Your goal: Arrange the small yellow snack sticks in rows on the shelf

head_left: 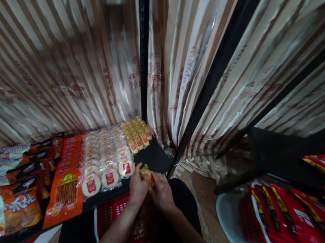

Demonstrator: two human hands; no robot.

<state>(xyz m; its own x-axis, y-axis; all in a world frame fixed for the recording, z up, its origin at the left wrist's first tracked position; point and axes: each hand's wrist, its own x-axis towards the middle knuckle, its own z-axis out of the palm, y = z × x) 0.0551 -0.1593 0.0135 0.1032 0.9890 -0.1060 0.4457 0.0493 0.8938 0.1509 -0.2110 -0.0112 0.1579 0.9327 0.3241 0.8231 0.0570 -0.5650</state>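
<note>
My left hand [138, 188] and my right hand [162, 193] meet just in front of the shelf's edge. Between them they grip a small yellow snack packet [147, 175] with red print, its lower part covered by fingers. Beyond it, rows of similar small yellow packets [136, 137] stand at the right back of the black shelf [152, 158]. To their left are rows of round white rice crackers [110, 178] in clear wrappers with red labels.
Orange stick-snack bags [65, 190] and orange-black chip bags [21, 204] fill the shelf further left. Below my hands is a red basket [117, 208]. At the right, a red basket [249, 222] holds red packets [299, 215]. Dark posts [146, 46] stand before the striped curtain [85, 60].
</note>
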